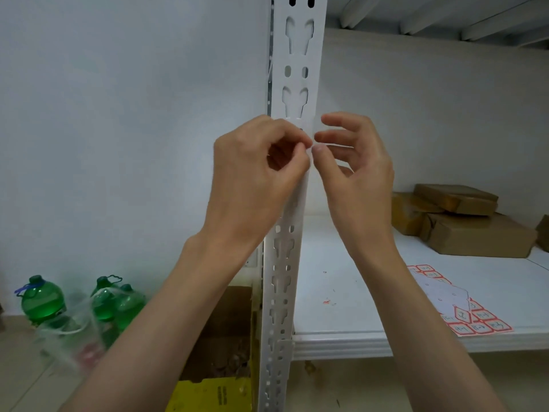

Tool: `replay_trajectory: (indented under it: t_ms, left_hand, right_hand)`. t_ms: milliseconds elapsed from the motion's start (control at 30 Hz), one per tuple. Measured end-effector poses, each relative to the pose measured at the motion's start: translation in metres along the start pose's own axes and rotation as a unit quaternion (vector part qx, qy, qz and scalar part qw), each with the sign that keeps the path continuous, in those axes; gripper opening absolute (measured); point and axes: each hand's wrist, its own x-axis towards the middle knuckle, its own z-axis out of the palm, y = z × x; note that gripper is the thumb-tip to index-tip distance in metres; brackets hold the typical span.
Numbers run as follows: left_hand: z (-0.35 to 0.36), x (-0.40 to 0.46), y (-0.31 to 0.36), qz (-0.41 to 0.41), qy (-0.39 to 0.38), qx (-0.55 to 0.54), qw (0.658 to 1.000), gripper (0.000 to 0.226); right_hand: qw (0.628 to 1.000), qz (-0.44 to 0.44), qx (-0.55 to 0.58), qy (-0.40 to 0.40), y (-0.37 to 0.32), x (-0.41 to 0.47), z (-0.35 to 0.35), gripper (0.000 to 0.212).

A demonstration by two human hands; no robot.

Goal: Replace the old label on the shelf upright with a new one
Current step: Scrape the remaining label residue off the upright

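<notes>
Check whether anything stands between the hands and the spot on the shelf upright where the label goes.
Nothing visible does. Both the left hand and the right hand are already at the shelf upright, fingers meeting at its front face. The label sheet and cardboard boxes lie aside on the shelf.

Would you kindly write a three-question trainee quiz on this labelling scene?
1. True or false: both hands work at the upright.
2. Where is the label sheet? A) floor B) shelf C) in a hand
3. What colour are the bottles on the floor?

Key: 1 true: the left hand and right hand meet at the upright. 2 B: it lies on the shelf. 3 green.
</notes>
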Motion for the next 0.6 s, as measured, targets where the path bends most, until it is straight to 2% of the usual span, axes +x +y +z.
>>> replay_trajectory:
  t_ms: [233, 333, 467, 533, 600]
  left_hand:
    - [0.012, -0.002, 0.012, 0.009, -0.017, -0.045, 0.999, 0.009]
    - [0.025, -0.008, 0.016, -0.009, -0.076, -0.053, 0.996, 0.009]
    - [0.05, -0.02, 0.018, -0.035, -0.141, -0.053, 0.988, 0.005]
    - [0.063, -0.026, 0.02, -0.046, -0.159, -0.032, 0.986, 0.007]
    - [0.071, -0.031, 0.018, -0.095, -0.158, -0.029, 0.982, 0.008]
  right_hand:
    - [0.999, 0.008, 0.019, 0.03, 0.003, 0.005, -0.015, 0.018]
    - [0.997, 0.029, 0.033, 0.055, 0.009, 0.009, -0.026, 0.018]
    - [0.988, 0.104, 0.072, 0.086, 0.021, 0.011, -0.038, 0.021]
    - [0.986, 0.142, 0.059, 0.062, 0.03, 0.008, -0.044, 0.02]
    - [0.984, 0.174, 0.041, -0.012, 0.04, 0.005, -0.053, 0.016]
